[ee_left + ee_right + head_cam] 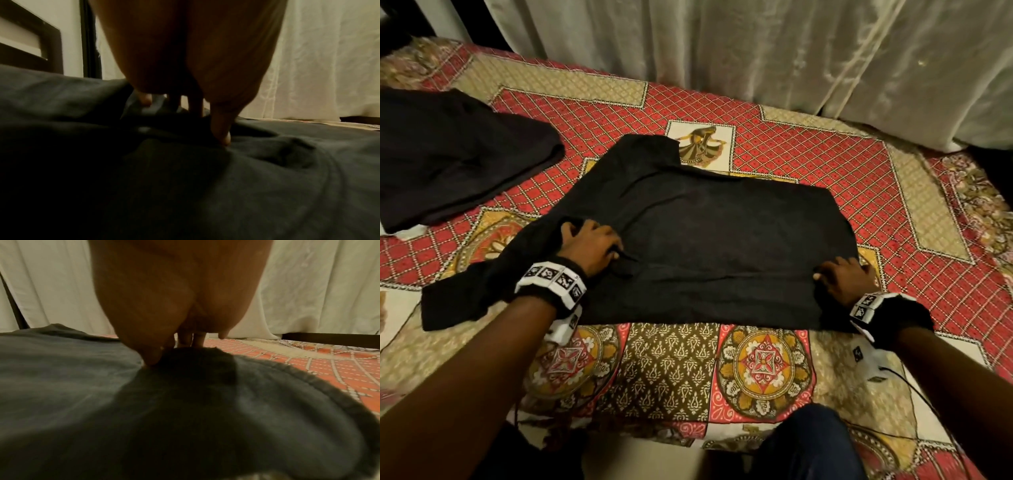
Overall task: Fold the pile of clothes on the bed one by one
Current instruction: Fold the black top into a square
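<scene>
A black T-shirt [722, 240] lies spread flat in the middle of the bed, one sleeve trailing toward the near left. My left hand [599, 240] is on its left side by that sleeve, fingers curled into a bunched fold of cloth. In the left wrist view the thumb [222, 129] and fingers pinch this fold of the shirt [267, 178]. My right hand [835, 274] grips the shirt's near right corner. There the thumb [152, 356] sits on top of the shirt [82, 386] and the fingers curl behind its edge.
A second black garment [448, 154] lies at the back left of the red and gold patterned bedspread [674, 370]. White curtains [791, 51] hang behind the bed. My knee [808, 442] is at the near edge, and a thin cable [914, 387] runs from the right wrist.
</scene>
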